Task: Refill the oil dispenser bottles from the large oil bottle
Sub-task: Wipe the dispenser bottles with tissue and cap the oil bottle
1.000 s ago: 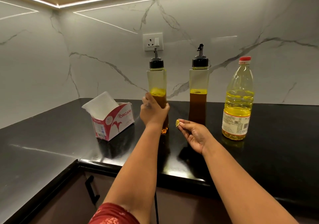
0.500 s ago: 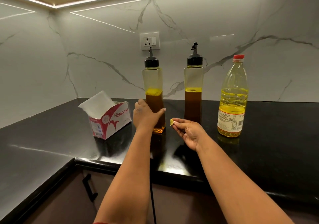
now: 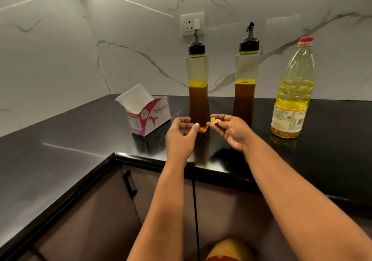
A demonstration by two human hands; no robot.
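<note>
Having let go of the left dispenser bottle [image 3: 198,91], the left hand [image 3: 181,138] is hovering loosely curled; right hand [image 3: 231,132] fingers are pinching a yellow scrap [image 3: 213,121].

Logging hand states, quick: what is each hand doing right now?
Left hand: fingers loosely curled, holding nothing.
Right hand: pinching a small yellow scrap.
</note>
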